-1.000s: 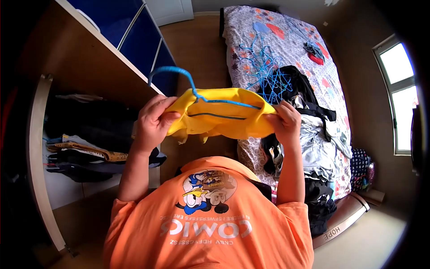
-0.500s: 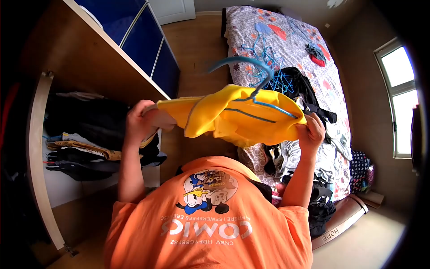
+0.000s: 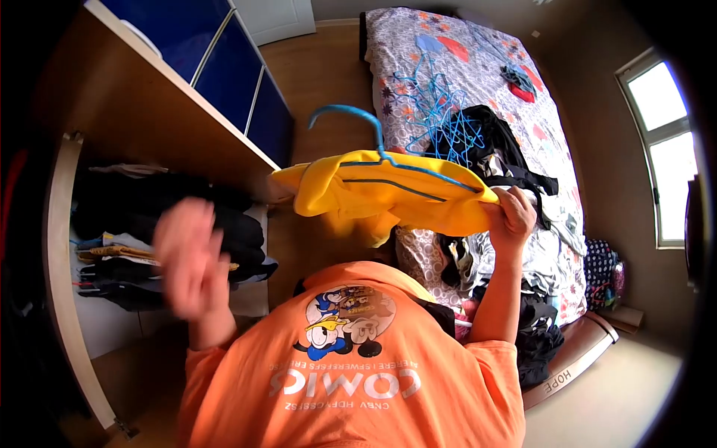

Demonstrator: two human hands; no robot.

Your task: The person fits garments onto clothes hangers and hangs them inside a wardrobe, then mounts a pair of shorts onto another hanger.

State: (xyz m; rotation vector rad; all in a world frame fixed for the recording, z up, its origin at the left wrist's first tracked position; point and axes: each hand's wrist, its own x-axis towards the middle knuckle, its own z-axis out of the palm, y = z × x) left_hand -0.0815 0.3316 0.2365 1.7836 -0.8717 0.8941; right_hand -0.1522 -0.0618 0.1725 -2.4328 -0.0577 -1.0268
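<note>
A yellow top with grey trim hangs on a blue hanger, held up in front of my chest. The hanger's hook points up and to the left above the cloth. My right hand is closed on the top's right end, thumb and fingers pinching the fabric. Away from the cloth, my left hand is raised in front of the wardrobe, blurred by motion. Its fingers look loosely apart, and nothing shows in them.
At left, an open wardrobe holds dark hanging clothes. The bed to the right carries a tangle of blue hangers, black clothes and more garments. A window is at the far right.
My left hand has let go of the yellow top's left end and moved left and down. The hanger's hook has swung left. My right hand keeps its grip, slightly lower.
</note>
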